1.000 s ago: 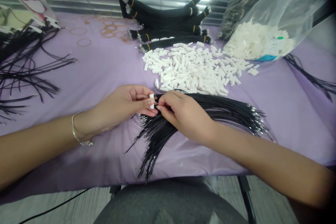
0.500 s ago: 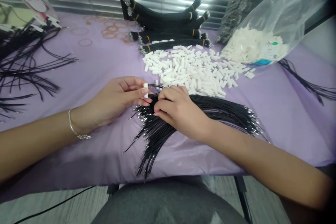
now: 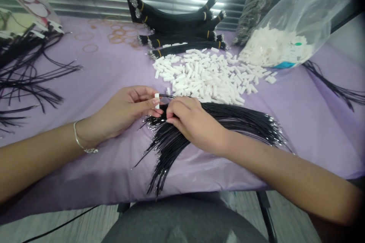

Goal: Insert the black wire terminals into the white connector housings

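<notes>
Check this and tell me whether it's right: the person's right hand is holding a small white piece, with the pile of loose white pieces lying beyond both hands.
One thing is wrong: the head view shows the small white piece held by the left hand, not the right hand. The pile of loose white pieces does lie beyond both hands.

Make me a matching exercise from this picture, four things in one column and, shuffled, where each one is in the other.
1. Single white connector
2. Silver bracelet
3. Clear plastic bag
4. White pile

A. Back right of the table
B. Around the left wrist
C. Spread across the table's middle
D. In the left hand's fingers

Pairs: 1-D, 2-B, 3-A, 4-C
</notes>
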The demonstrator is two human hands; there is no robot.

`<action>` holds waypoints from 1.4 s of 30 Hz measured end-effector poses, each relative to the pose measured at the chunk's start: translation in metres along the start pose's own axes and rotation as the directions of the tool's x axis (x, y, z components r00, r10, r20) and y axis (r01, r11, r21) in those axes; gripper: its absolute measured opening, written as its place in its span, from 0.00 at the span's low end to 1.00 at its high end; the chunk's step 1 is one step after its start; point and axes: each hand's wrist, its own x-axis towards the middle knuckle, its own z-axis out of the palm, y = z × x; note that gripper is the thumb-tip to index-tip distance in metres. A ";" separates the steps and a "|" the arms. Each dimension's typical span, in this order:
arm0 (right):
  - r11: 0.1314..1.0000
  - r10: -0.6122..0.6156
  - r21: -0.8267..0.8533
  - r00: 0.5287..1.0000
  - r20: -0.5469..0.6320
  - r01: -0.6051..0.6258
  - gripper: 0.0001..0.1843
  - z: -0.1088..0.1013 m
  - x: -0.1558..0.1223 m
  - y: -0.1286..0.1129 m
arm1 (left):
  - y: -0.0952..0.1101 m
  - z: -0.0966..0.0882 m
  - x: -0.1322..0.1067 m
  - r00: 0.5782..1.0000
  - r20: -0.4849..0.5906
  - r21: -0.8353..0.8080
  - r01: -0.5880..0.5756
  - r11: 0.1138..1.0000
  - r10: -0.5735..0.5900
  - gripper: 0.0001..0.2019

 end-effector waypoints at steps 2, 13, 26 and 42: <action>0.992 0.036 0.121 0.999 -0.037 -0.032 0.04 -0.003 -0.001 0.001 | -0.001 -0.001 -0.001 1.000 0.012 0.010 -0.010 1.000 0.010 0.07; 0.924 0.052 0.383 0.987 -0.151 0.010 0.06 -0.006 -0.002 0.007 | 0.000 0.001 -0.003 0.999 0.028 0.064 -0.033 0.997 0.031 0.06; 0.863 0.261 0.479 0.955 -0.144 -0.163 0.08 -0.010 -0.002 0.004 | 0.000 -0.001 -0.006 0.989 0.120 0.133 -0.103 0.986 0.087 0.05; 0.853 0.306 0.479 0.942 -0.138 -0.207 0.05 -0.010 -0.005 0.002 | 0.003 0.001 -0.010 0.982 0.188 0.096 0.001 0.995 -0.019 0.04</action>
